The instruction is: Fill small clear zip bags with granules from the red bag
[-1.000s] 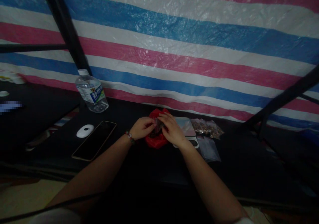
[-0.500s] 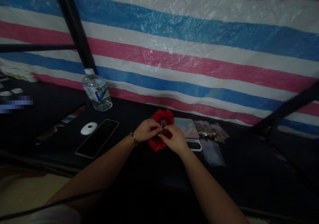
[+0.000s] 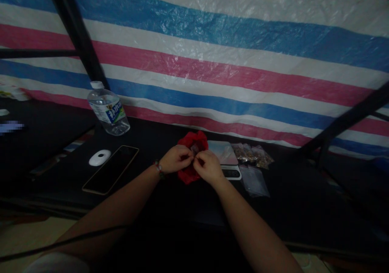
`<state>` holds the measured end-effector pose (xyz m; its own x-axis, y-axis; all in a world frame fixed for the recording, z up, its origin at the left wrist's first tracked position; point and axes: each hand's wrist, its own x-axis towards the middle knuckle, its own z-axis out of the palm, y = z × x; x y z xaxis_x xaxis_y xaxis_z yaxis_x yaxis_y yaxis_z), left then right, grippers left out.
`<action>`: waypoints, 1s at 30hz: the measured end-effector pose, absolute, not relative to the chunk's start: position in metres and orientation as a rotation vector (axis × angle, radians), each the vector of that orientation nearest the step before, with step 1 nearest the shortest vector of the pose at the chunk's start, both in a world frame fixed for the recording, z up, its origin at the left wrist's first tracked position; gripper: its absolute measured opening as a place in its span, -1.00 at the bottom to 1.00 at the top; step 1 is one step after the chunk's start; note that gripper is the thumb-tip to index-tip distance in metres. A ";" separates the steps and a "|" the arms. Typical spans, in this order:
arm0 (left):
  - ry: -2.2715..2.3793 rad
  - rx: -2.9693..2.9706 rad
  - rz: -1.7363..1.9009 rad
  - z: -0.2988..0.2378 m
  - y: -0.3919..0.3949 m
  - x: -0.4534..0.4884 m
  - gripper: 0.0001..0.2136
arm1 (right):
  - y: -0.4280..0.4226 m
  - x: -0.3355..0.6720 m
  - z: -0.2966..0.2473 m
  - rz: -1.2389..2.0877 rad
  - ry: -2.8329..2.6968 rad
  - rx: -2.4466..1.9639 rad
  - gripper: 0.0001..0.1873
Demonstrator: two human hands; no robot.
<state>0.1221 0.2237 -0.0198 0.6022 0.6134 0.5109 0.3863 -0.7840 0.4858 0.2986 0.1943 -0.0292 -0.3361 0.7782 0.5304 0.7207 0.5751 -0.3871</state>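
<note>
Over an opened red plastic bag (image 3: 189,177), my left hand (image 3: 176,159) and my right hand (image 3: 209,165) meet with fingertips pinched together. Between them shows part of a small clear plastic bag (image 3: 194,148); its lower part and contents are hidden by my fingers. Right of the red bag stands a small white digital scale (image 3: 223,153) with a dark display at its front. Several filled clear zip bags (image 3: 251,154) with brownish contents lie beyond it, and a stack of flat clear zip bags (image 3: 254,182) is nearer me.
A smartphone (image 3: 111,169) and a round white device (image 3: 100,158) lie on the black tabletop (image 3: 146,143) to the left. Behind them a clear bottle (image 3: 108,110) with a white cap stands upright. A striped plastic sheet (image 3: 212,68) and dark metal bars (image 3: 75,30) close off the back.
The view has shifted slightly, so most things sit further left. My fingertips have drawn closer together over the red bag, still pinching.
</note>
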 end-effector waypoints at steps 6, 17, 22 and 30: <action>0.970 2.531 1.044 -0.020 0.223 0.124 -0.83 | 0.194 0.299 -0.029 -0.100 -1.979 -1.348 -0.84; 1.192 2.501 0.977 -0.020 0.228 0.116 -0.82 | 0.195 0.311 -0.020 0.080 -1.972 -1.040 -0.88; 1.117 2.554 1.004 -0.015 0.229 0.110 -0.81 | 0.202 0.317 -0.024 0.198 -1.795 -1.024 -0.69; 1.065 2.577 1.099 -0.010 0.225 0.108 -0.77 | 0.212 0.320 -0.032 0.380 -1.902 -1.100 -0.56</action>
<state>0.1076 0.2248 -0.0102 0.4815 0.6606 0.5760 0.5551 -0.7385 0.3828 0.3199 0.2122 -0.0319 -0.2198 0.8134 0.5386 0.5437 0.5605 -0.6246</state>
